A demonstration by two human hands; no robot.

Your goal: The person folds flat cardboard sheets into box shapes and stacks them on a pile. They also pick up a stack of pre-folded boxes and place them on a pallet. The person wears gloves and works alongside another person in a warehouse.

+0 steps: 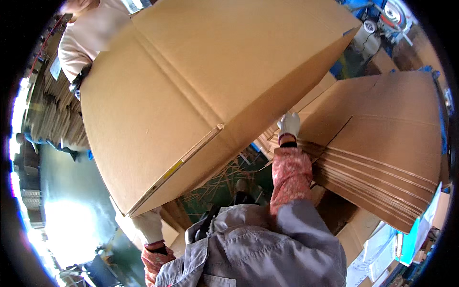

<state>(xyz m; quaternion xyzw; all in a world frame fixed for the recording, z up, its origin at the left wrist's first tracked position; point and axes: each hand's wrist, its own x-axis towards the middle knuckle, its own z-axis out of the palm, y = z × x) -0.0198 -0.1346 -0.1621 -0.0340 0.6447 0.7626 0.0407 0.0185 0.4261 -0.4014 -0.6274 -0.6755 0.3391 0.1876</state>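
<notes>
Touching the near left corner: the left hand (150, 227), in a white glove, at the large carton (191, 91); its fingers run out of sight at the cardboard, so I cannot tell whether they are clamped on it.
Right glove: the right hand (289, 125), also white-gloved, between the carton's long right edge and a stack of flat cartons (377, 138); whether its fingers are closed on anything, I cannot tell.
Large carton: in front of the person, tilted, brown, with a double crease across its upper face and a narrow slit near the corner by the left hand; its inside is hidden.
Stacked cartons: at the right, lying in several layers, edges stepped toward the person; their insides are hidden too.
Far edge of the large carton: a co-worker's hand (82, 79), dark-gloved, at its upper left side.
Underfoot: cardboard strips (220, 181) scattered on the green floor.
Outer left: a pile of flat cardboard (55, 119).
Upper right corner: blue machinery (394, 16).
</notes>
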